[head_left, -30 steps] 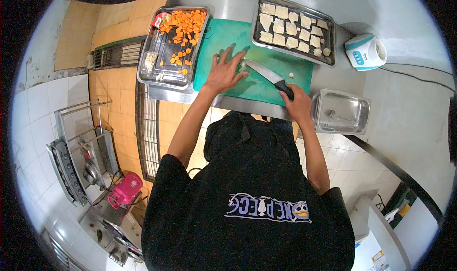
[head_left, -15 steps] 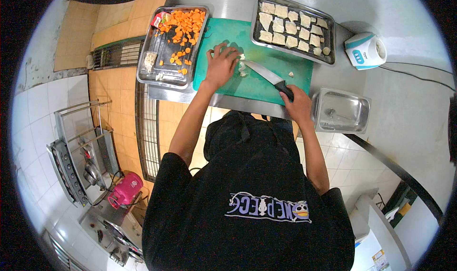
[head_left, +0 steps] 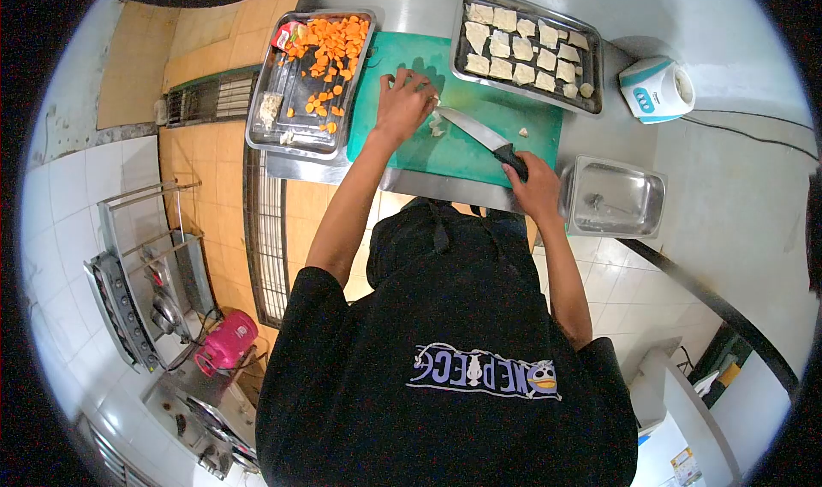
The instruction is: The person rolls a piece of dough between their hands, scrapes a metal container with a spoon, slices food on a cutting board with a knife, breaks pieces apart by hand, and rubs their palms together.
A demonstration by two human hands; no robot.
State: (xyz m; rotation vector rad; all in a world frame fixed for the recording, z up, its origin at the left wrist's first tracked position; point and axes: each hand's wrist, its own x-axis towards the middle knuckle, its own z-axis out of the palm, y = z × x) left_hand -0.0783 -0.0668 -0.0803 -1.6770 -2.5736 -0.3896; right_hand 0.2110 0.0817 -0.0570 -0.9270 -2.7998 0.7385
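Observation:
My right hand (head_left: 538, 186) is wrapped round the black handle of a kitchen knife (head_left: 476, 131), whose blade lies low over the green cutting board (head_left: 394, 163) and points left. My left hand (head_left: 406, 104) is closed, fingers curled, its fingertips on a small white piece, possibly garlic, mostly hidden beside the knife tip. Just below the tip, pale cut bits (head_left: 437, 128) lie on the board. Another small white piece (head_left: 523, 133) rests alone to the right of the blade.
On the left, a metal tray (head_left: 295, 147) holds orange carrot pieces, a red packet and pale bits. A second tray (head_left: 527, 94) with pale dough squares overlaps the board's back right. Further right stand a white-and-teal appliance (head_left: 652, 93) and a steel container (head_left: 616, 222).
My left hand has shifted slightly right, its fingers curling closer over the white piece by the knife tip. The knife and my right hand have hardly moved.

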